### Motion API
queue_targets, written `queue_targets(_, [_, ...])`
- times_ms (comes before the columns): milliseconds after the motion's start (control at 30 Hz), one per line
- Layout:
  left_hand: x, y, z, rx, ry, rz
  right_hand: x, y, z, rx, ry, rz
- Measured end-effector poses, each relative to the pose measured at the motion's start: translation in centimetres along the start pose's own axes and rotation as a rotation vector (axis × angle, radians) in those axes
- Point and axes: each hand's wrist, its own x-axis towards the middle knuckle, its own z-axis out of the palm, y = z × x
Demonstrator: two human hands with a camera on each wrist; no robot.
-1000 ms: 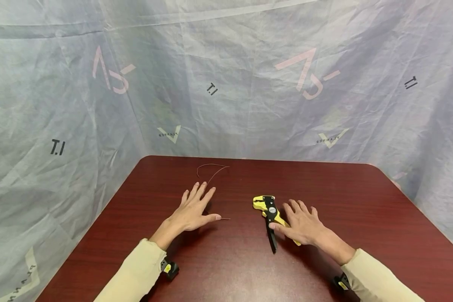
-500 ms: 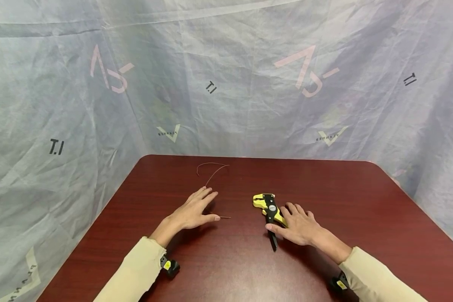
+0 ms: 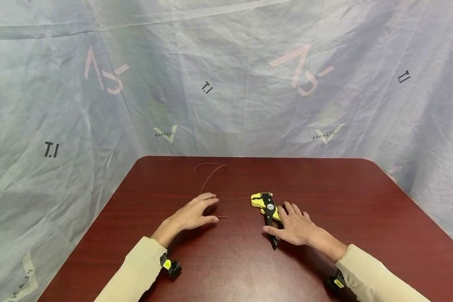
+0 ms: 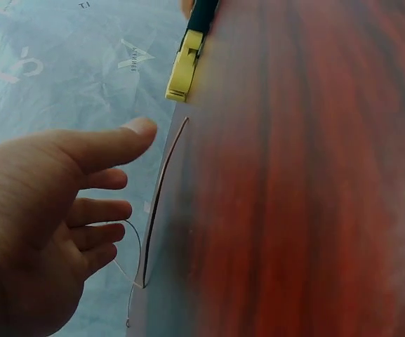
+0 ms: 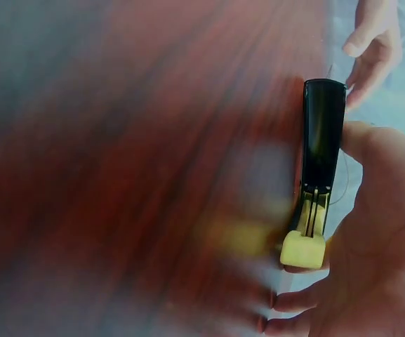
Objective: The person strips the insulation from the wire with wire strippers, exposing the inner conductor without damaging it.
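Note:
A yellow and black wire stripper [image 3: 269,205] lies on the dark red table, its head toward the far side. My right hand [image 3: 297,227] is over its handles, thumb reaching across the black handle [image 5: 321,133] and fingers loosely spread beyond the yellow one; whether it touches cannot be told. A thin brown wire [image 3: 210,177] lies left of the tool, bent in a loop at the far end. Over its middle hovers my left hand [image 3: 193,212], with thumb and fingers apart. In the left wrist view a wire end [image 4: 161,175] shows beyond the thumb, not held.
A red-brown wood-grain table [image 3: 219,268] spans the view. Pale printed sheeting [image 3: 245,84] hangs behind it and along both sides. Each wrist carries a small black camera, such as the left one [image 3: 173,268].
My left hand's fingers have drawn back and bent from their flat spread. The right hand has edged left, farther over the stripper's handles. Wire and stripper stay put.

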Motion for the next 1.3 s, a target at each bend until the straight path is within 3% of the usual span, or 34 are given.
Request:
queue_targets(267, [0.1,-0.5,0.3,0.028,0.017,0.035,0.0,-0.1,-0.3,-0.006,-0.008,-0.004])
queue_targets(633, [0.6,-1.8,1.0,0.020,0.075,0.141,-0.1,-0.1,-0.3,0.004,-0.021,-0.001])
queue_targets(1000, [1.2,-3.4,1.9,-0.063,0.116,0.174,0.2,0.2,0.0,0.005,-0.018,0.000])
queue_targets(1300, [1.4,-3.7,2.3,-0.187,0.159,0.167,0.2,0.2,0.0,0.001,-0.013,0.003])
